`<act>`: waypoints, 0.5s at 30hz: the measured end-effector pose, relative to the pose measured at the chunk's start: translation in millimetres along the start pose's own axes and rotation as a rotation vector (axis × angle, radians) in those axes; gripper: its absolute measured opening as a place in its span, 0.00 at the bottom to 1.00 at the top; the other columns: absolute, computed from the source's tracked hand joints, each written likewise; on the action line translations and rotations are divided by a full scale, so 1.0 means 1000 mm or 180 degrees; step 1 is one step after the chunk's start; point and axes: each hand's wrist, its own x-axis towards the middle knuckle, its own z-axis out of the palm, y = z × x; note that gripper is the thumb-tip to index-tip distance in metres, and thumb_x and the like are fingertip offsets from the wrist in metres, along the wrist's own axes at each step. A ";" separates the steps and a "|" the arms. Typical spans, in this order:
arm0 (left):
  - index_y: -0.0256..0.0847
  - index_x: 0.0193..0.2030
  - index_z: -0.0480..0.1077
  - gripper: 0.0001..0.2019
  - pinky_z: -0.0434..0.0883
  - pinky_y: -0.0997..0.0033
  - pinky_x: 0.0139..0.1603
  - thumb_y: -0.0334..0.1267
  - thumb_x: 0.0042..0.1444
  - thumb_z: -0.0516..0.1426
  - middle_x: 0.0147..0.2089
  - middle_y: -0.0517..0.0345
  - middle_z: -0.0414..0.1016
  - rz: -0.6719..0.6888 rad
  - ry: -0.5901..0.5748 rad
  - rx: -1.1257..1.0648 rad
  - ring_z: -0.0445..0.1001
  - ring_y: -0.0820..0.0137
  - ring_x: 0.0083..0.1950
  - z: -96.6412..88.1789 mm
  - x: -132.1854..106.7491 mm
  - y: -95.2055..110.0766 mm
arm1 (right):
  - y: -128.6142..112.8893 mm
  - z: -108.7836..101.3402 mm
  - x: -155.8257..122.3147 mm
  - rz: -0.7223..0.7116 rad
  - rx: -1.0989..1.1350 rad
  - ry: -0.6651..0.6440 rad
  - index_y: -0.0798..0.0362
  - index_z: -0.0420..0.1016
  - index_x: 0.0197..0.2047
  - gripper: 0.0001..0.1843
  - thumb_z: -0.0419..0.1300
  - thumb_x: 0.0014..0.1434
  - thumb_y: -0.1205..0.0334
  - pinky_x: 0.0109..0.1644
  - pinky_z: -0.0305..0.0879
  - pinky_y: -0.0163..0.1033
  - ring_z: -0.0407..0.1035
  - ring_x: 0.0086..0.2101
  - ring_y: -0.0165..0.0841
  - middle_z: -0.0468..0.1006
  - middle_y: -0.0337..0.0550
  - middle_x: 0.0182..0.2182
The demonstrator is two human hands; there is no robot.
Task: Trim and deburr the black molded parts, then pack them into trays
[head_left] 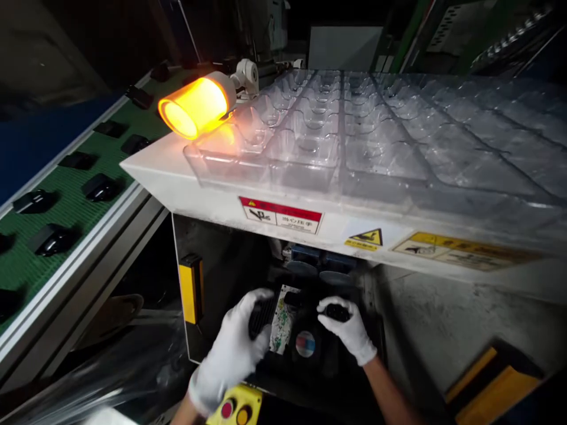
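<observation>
Both my hands wear white gloves and reach into a dark machine opening under a white housing (221, 200). My left hand (234, 348) is closed around a black ribbed plastic part (261, 313). My right hand (348, 327) is closed on a small black rounded part (337, 311) at the fixture. Between the hands lies a paint-speckled plate (282, 321), and a round red-and-blue disc (305, 343) sits on the black fixture below.
Clear plastic blister trays (354, 130) cover the top of the housing beside a glowing amber lamp (195, 107). A green conveyor belt (26, 248) at the left carries several black parts (101, 188). A yellow button box (234, 407) sits near my left wrist. Warning labels (281, 215) line the housing front.
</observation>
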 end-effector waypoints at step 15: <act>0.34 0.30 0.77 0.06 0.70 0.74 0.31 0.34 0.44 0.65 0.28 0.58 0.77 -0.0129 -0.1340 -0.0579 0.73 0.73 0.29 0.057 0.097 -0.046 | 0.001 0.015 0.001 0.0118 -0.0083 0.0530 0.50 0.77 0.25 0.04 0.64 0.44 0.69 0.37 0.73 0.38 0.75 0.29 0.38 0.80 0.40 0.24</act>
